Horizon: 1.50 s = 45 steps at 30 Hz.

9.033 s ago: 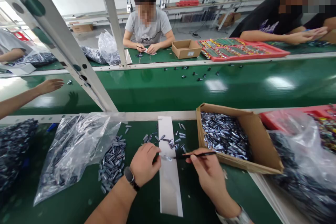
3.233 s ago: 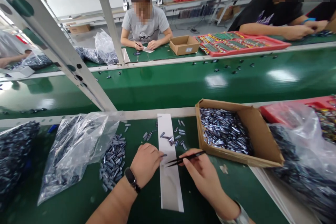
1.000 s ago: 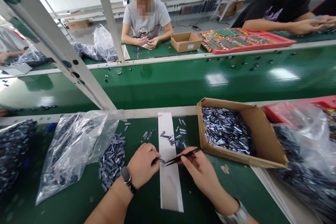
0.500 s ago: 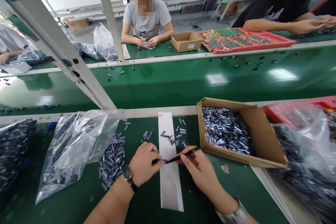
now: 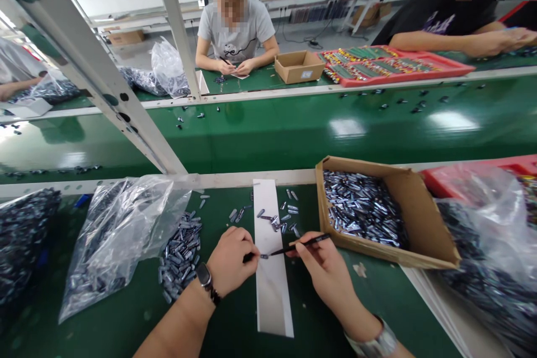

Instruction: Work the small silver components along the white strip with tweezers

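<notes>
Above the middle of the white strip (image 5: 274, 307), one small dark part (image 5: 264, 257) is at the tips of the left hand (image 5: 235, 258). The thumb and the forefinger of this hand press together and pinch one end of the part, while the other end sticks out toward the right. Whether the part also rests on the strip, I cannot tell. The right hand (image 5: 326, 268) pinches the black tweezers (image 5: 308, 243) between thumb and fingers, somewhat like a pen. Their points look closed and are just beside the free end of the part; if they touch it, the view does not show.

The strip lies on the green table (image 5: 232, 327), with several loose parts (image 5: 273, 222) across its far portion. To the left there is a heap (image 5: 181, 257) of similar pieces, and to the right a box (image 5: 423, 218) holds many more.

I judge the part to be very light and stiff, and its shiny surface is probably a little slippery. Its small details may be fragile, so a gentle grip seems better than a hard one. For the fingers, the good place is the long sides near one end; for the tweezers, the free end.
</notes>
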Each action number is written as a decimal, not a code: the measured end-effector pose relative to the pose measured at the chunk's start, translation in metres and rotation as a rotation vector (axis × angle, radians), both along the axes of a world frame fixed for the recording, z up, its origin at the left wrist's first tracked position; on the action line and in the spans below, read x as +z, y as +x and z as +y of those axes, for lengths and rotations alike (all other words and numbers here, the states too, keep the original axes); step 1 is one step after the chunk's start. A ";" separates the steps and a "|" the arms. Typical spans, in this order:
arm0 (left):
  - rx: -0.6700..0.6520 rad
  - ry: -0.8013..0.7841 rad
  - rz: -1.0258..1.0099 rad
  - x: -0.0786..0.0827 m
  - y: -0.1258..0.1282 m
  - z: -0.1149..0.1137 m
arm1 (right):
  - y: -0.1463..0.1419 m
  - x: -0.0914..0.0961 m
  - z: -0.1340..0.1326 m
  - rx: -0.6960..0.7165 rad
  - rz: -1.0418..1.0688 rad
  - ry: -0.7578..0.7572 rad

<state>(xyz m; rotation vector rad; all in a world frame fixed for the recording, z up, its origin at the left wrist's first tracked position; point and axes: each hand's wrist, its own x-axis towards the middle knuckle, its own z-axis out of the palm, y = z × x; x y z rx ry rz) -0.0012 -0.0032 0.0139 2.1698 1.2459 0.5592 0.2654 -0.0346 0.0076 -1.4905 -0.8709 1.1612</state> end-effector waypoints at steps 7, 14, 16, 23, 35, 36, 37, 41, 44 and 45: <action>-0.008 0.028 0.009 0.000 0.001 -0.001 | -0.001 -0.002 -0.001 0.012 -0.036 0.032; -0.020 0.044 0.014 0.001 0.000 -0.001 | 0.010 -0.004 0.001 0.124 0.019 0.031; -0.015 0.035 0.020 0.002 0.000 -0.001 | 0.012 -0.005 0.001 0.130 0.025 0.033; -0.007 0.018 0.029 0.002 0.002 -0.002 | 0.004 -0.006 -0.001 0.085 -0.018 0.049; -0.095 -0.055 0.213 0.017 0.003 -0.005 | 0.009 0.004 -0.004 0.132 0.003 0.031; -0.085 -0.063 0.210 0.017 0.004 -0.006 | 0.010 0.004 -0.005 0.128 0.005 0.040; -0.076 -0.070 0.203 0.017 0.005 -0.006 | 0.011 0.004 -0.005 0.123 0.005 0.051; -0.055 -0.077 0.166 0.012 0.006 -0.004 | 0.012 0.003 -0.007 0.140 -0.008 0.083; -0.049 -0.067 0.138 0.008 0.006 -0.002 | 0.006 0.006 -0.008 0.148 -0.027 0.103; -0.046 -0.062 0.128 0.007 0.005 -0.002 | 0.002 0.007 -0.008 0.133 -0.031 0.117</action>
